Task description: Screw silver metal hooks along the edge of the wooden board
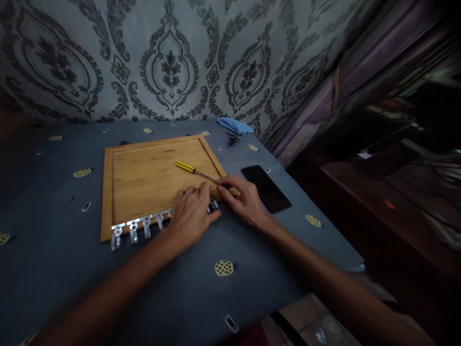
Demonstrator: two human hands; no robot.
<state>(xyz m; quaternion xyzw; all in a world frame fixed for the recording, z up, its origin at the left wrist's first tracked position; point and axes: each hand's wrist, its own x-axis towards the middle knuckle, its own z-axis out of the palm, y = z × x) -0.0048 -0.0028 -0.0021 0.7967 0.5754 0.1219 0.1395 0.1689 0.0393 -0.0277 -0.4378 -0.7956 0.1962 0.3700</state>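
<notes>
A wooden panel (pixel 144 178) with a raised frame lies flat on the table. Along its near edge runs a metal hook rail (pixel 146 222), its hooks hanging over the side. My left hand (pixel 190 211) covers part of this rail, fingers on the panel and thumb beside the hooks, holding it down. At the panel's near right corner, my right hand (pixel 243 197) is closed in a pinch; what the fingertips hold is hidden. A screwdriver (pixel 186 166) with a yellow and black handle rests on the panel, its shaft reaching toward my right fingertips.
A black phone (pixel 266 188) lies right of the panel. Behind it are a blue cloth (pixel 235 126) and a small dark object (pixel 233 139). Patterned fabric (pixel 169 62) hangs at the back. Dark clutter and cables sit beyond the table's right edge.
</notes>
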